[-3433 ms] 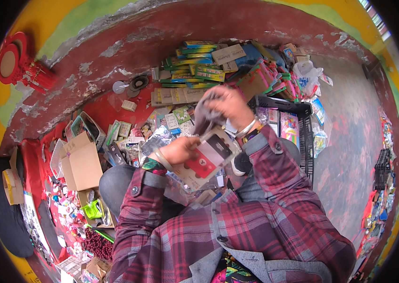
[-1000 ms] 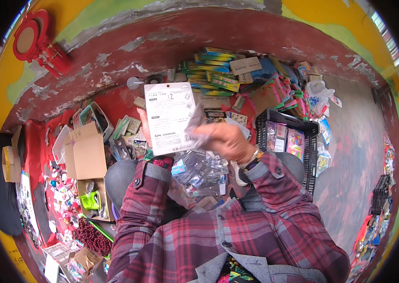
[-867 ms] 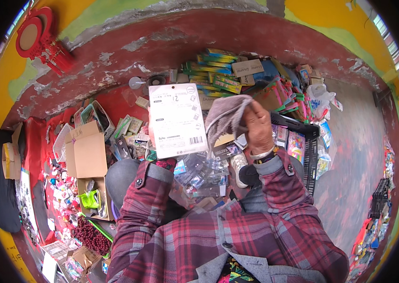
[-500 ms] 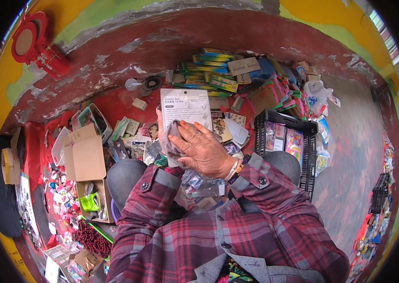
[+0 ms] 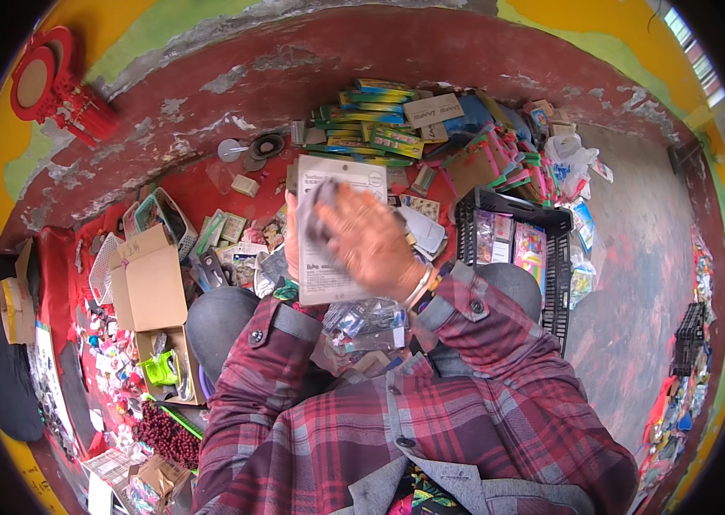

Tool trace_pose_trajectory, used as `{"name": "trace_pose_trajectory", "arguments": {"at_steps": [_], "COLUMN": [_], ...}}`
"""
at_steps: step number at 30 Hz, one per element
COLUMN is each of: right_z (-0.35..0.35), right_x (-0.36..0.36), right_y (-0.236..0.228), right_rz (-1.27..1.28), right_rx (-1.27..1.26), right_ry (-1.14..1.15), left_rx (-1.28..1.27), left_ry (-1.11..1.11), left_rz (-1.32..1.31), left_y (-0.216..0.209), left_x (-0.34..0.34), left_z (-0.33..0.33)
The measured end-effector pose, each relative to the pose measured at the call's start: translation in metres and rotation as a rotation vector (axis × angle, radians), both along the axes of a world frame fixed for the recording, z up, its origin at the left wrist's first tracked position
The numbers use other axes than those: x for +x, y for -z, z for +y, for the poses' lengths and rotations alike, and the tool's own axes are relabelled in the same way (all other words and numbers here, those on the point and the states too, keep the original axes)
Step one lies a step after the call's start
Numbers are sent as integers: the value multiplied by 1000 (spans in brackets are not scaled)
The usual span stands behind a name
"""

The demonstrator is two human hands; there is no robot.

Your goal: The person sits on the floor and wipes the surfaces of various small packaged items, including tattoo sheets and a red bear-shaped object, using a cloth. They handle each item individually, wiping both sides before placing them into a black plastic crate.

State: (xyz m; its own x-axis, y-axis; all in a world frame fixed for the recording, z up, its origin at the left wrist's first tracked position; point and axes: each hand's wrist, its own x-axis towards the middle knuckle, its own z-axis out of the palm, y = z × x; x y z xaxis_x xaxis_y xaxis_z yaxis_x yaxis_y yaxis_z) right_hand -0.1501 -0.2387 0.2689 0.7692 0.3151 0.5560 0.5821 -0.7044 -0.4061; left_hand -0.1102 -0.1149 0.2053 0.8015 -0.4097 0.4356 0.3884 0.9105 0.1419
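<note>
A flat white printed package (image 5: 328, 288) stands raised over my lap, its text side toward me. My left hand (image 5: 291, 233) grips it along the left edge; most of those fingers are hidden behind it. Against its face, my right hand (image 5: 369, 237) presses a crumpled grey cloth (image 5: 318, 216), with fingers laid over the fabric. Motion smears both that hand and the cloth. Below the package, clear plastic packets (image 5: 367, 328) lie between my knees.
A black plastic crate (image 5: 557, 296) of packaged goods stands by my right knee, an open cardboard box (image 5: 154, 292) by my left. Yellow-green boxes (image 5: 375, 120) are piled against the peeling red wall. Dark red beads (image 5: 165, 433) lie lower left.
My right hand and the cloth have moved up the package face, uncovering its lower part. The package sits slightly further right in view, and the whole view has shifted a little.
</note>
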Motion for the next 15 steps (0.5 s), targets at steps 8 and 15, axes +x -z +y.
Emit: {"name": "trace_pose_trajectory", "arguments": {"at_steps": [8, 15], "right_z": [-9, -5], "right_x": [15, 10], "right_y": [-14, 12], "right_rz": [-10, -35], "right_rx": [-22, 159], "right_ry": [55, 109], "left_rx": [-29, 272], "left_ry": [310, 149], "left_rz": [323, 279], "left_y": [-19, -43], "left_x": [-13, -5], "left_z": [-7, 3]}}
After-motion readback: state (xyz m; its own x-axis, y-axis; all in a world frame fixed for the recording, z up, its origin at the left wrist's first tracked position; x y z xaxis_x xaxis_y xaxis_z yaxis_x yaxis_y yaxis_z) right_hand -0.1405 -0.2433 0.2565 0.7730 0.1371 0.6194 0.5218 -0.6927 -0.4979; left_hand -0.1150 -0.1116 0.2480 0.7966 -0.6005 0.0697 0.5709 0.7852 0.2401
